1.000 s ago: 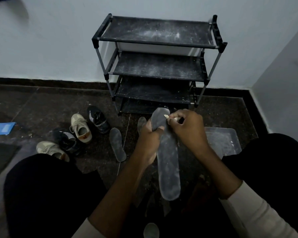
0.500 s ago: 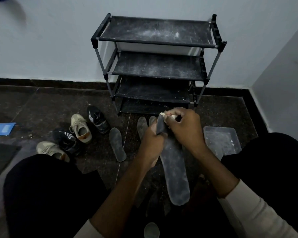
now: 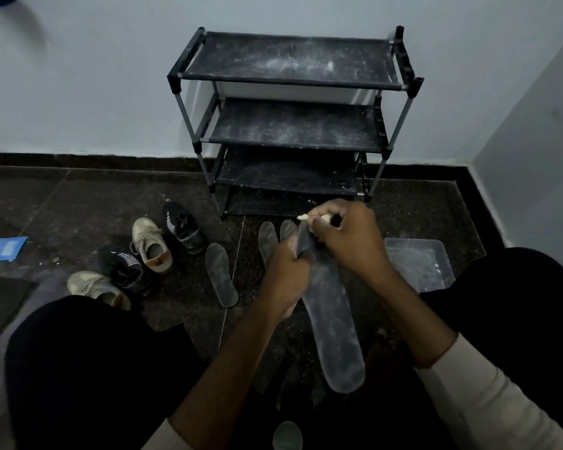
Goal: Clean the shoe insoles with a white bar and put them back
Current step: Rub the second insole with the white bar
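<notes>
A black four-tier shoe rack (image 3: 293,118), its shelves dusted with white powder, stands against the pale wall (image 3: 79,76). On the dark speckled floor (image 3: 79,203) lie a clear plastic tray (image 3: 416,264) at right and a blue folder (image 3: 2,249) at far left.

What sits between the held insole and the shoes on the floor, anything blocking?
Nothing visible blocks it. The left hand grips the insole while the right hand works the white bar at its top end. The shoes lie apart to the left; only a loose insole lies flat on the floor between.
</notes>
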A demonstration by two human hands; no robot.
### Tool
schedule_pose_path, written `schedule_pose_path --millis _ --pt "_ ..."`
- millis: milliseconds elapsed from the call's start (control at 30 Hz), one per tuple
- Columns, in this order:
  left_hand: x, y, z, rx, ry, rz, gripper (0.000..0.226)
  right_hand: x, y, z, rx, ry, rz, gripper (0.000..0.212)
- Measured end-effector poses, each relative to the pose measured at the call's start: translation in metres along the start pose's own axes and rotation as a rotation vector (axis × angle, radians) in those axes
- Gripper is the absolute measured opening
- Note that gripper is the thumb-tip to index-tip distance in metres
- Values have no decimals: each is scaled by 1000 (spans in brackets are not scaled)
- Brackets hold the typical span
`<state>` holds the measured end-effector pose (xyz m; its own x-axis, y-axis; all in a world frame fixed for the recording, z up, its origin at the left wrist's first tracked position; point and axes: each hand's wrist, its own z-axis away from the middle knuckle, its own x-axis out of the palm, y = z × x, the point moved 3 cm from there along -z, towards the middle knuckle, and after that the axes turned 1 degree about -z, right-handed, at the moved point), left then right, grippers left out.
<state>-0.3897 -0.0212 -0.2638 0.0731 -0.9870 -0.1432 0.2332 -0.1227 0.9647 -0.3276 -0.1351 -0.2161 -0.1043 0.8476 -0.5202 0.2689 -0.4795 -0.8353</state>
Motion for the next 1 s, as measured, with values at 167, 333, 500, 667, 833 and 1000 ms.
schedule_pose_path --millis 167,333,500,667,833,1000 --pt "-3 3 1 9 -4 22 35 7 -6 5 -59 -38 -7 8" --pt "-2 2 0 -8 -14 -24 34 2 -1 3 -46 10 -1 7" --pt "-8 -3 -3 -28 6 -5 39 10 2 4 -66 -21 12 5" --pt "-6 -2 -6 -217 58 389 45 -7 20 -6 43 34 -71 4" --pt "-10 -15 -16 -221 126 307 71 -4 16 -2 -15 0 -42 6" --pt "-11 -5 -9 -104 84 214 45 5 7 1 -119 30 73 6"
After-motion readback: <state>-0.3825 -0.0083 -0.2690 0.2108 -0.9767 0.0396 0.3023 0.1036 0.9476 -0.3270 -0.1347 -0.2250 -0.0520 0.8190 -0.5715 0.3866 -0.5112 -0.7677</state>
